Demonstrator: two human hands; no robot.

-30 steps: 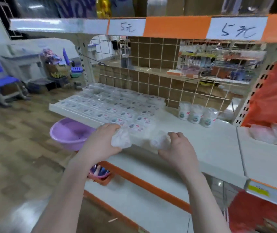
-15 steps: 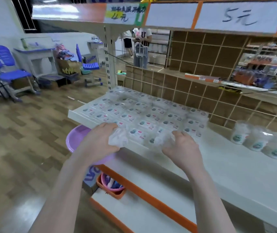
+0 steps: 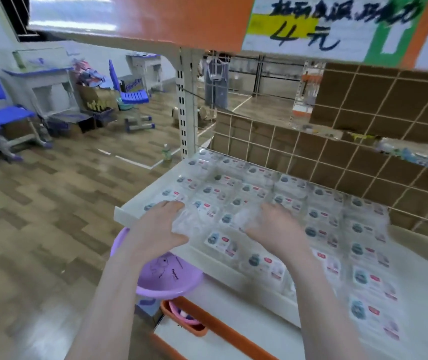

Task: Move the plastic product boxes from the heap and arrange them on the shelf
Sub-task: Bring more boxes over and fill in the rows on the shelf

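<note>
Placement step: left hand [image 3: 155, 227] and right hand [image 3: 272, 227] are each holding a clear plastic product box [image 3: 189, 222], fingers curled, over the white shelf [image 3: 127, 213] near-left rows. Next: seating them in line.

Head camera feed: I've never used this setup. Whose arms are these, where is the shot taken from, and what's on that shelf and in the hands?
There is no machine here: a person works with bare hands, and the one camera sits on their head, looking forward and down. The white shelf carries rows of clear plastic product boxes with small labels. The left hand and the right hand each grip a clear plastic box over the front rows; the picture is blurred. A purple basin sits below the shelf edge.
</note>
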